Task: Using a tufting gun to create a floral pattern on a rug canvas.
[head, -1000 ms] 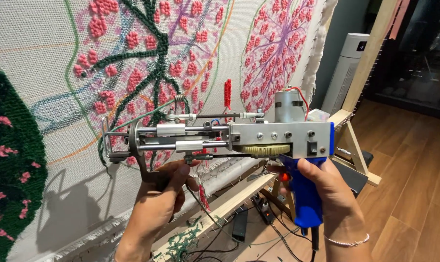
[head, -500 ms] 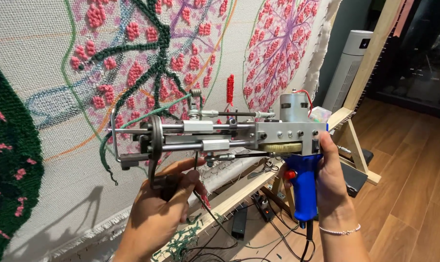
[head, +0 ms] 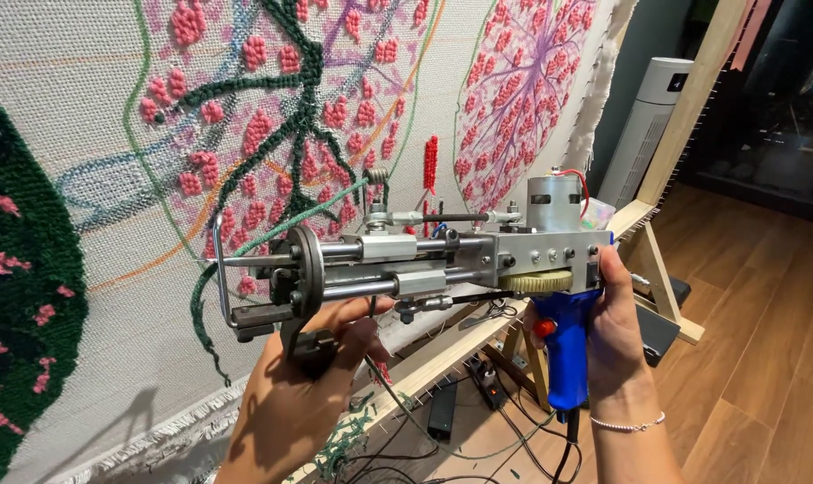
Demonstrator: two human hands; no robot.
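From the head camera, looking down, I hold a tufting gun (head: pixel 424 260) level in front of the stretched cloth (head: pixel 93 116), its needle end pointing left and not touching the fabric as far as I can tell. My left hand (head: pixel 303 394) is closed around the dark front grip under the gun's round metal guard, thumb and fingers wrapped up against the underside of the barrel rods. My right hand (head: pixel 617 336) is clasped around the blue pistol handle (head: pixel 568 358) at the rear, palm against its right side, with a thin bracelet on the wrist. A grey motor (head: pixel 554 199) stands upright on top of the rear block. A strand of green yarn (head: pixel 245 269) runs from the gun's top guide down past the needle and hangs loose. The cloth carries pink tufted dots, dark green branching lines and a purple leaf shape. A wooden frame (head: pixel 684 108) edges the cloth on the right. Below the gun, black cables (head: pixel 478 421) lie on the wooden floor (head: pixel 765 358). A white tower fan (head: pixel 648 134) stands behind the frame.
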